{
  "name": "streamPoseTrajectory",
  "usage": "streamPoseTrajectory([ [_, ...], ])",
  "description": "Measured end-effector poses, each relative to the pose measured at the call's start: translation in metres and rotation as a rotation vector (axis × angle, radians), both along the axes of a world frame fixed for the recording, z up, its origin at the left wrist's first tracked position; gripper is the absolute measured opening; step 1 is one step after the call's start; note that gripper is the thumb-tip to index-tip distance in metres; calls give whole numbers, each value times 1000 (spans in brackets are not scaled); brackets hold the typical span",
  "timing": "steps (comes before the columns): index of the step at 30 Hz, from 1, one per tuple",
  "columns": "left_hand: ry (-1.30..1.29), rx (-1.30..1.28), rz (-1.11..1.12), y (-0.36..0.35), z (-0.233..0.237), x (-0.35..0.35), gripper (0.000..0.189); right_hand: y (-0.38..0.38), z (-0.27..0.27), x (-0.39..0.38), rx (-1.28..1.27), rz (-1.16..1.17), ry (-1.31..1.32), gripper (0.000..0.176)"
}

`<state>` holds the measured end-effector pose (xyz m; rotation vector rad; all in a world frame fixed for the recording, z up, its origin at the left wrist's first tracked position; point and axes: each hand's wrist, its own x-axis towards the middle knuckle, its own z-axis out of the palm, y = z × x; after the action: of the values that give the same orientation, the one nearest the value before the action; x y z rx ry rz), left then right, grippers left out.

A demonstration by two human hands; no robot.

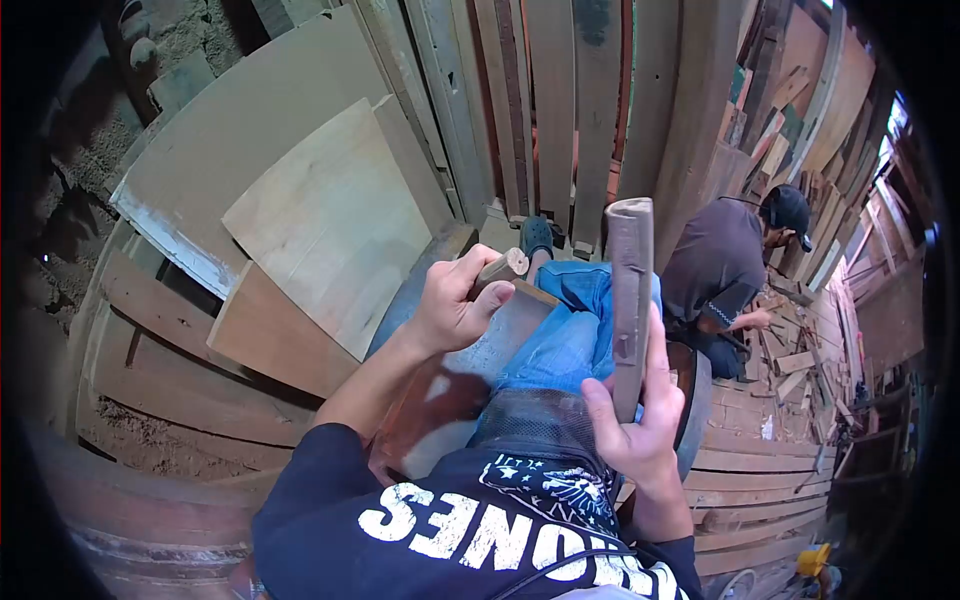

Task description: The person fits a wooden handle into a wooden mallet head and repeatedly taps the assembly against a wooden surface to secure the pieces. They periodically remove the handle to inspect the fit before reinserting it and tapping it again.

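My left hand [455, 305] is closed around a short round wooden stick [508, 264], whose pale, rough end points up past my fingers. My right hand [645, 415] grips the lower part of a long grey-brown bar [631, 290] with a pale, rounded top end. The bar stands nearly upright, thumb on one side and fingers along the other. Both pieces are apart, held above my lap and blue jeans [555, 350].
Plywood sheets [330, 220] lean at the left. Upright boards [550, 110] line the front. On the right a co-worker [715, 260] in a dark cap crouches among wood scraps [795, 365]. A yellow object [813, 558] lies at the lower right.
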<state>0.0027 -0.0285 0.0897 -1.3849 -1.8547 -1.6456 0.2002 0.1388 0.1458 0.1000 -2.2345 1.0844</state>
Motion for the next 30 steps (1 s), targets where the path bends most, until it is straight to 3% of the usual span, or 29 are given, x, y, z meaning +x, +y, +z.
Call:
streamPoseTrajectory([
  [3, 30, -22, 37, -1, 9, 4, 27, 1, 4, 0, 326, 81, -228, 80],
  [11, -3, -6, 22, 0, 1, 0, 26, -1, -4, 4, -148, -58, 23, 79],
  [12, -18, -4, 13, 0, 2, 0, 27, 1, -5, 2, -146, -61, 23, 79],
  [13, -35, -2, 5, -1, 1, 1, 27, 2, -3, -4, 59, -20, -8, 80],
  [15, -18, -13, 20, -2, 5, 3, 28, -4, 2, -4, 249, 15, -276, 82],
  [18, 7, -1, 31, -1, 3, 1, 30, -5, 0, -8, 184, -9, -89, 82],
  [23, -26, 10, 12, -1, 0, 0, 30, -3, 6, -2, 51, 3, -84, 76],
  [30, -13, 0, 18, -1, 0, 0, 27, -3, 6, -4, 52, 48, -66, 76],
])
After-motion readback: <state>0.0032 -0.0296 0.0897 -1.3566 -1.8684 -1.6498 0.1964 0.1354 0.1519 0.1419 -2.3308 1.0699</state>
